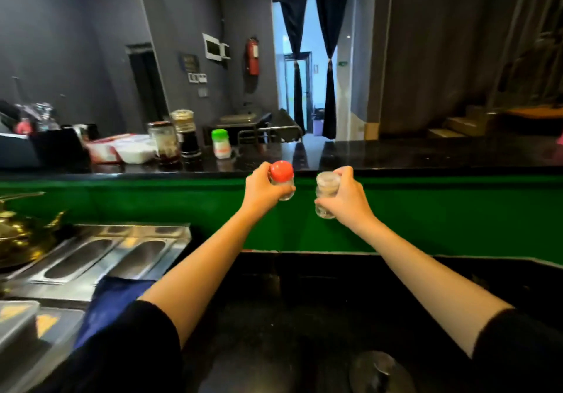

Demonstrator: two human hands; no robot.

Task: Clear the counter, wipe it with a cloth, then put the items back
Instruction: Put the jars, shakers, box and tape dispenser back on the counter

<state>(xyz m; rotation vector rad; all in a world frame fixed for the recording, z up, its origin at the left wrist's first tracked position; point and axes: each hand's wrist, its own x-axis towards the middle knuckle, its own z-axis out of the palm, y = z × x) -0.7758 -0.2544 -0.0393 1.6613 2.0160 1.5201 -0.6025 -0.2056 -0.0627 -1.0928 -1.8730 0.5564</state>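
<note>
Well, two small jars are up in the air at the centre of the frame, in front of the flat, bright green panel (426, 210) under the upper desk (411, 155). The left hand (261, 190) curls fingers and thumb round the clear glass body of the red-capped jar (282, 181), a stubby thing with a smooth, domed plastic top left bare. Just right of it, not touching it, the right hand (347, 200) is clamped round the pale-lidded jar (326, 193), also clear glass and tipped a little. I cannot tell what is inside. Both jars hang just below the upper desk's front edge, which is glossy black stone.

Further left on that shiny top stand a green-capped bottle (221, 144) with a white body, a tall jar (186, 133) with dark contents, and a wide jar (164, 143) that is dark red at the bottom. They stand beside white tubs (134, 150).

At lower left a rumpled blue cloth (112, 301) lies between the black lower desk (304, 286) and a brushed steel tray (106, 255) with long oval wells. A rounded brass pot (18, 234) gleams at the left edge. Black sleeves (122, 347) cover both upper arms at the bottom.
</note>
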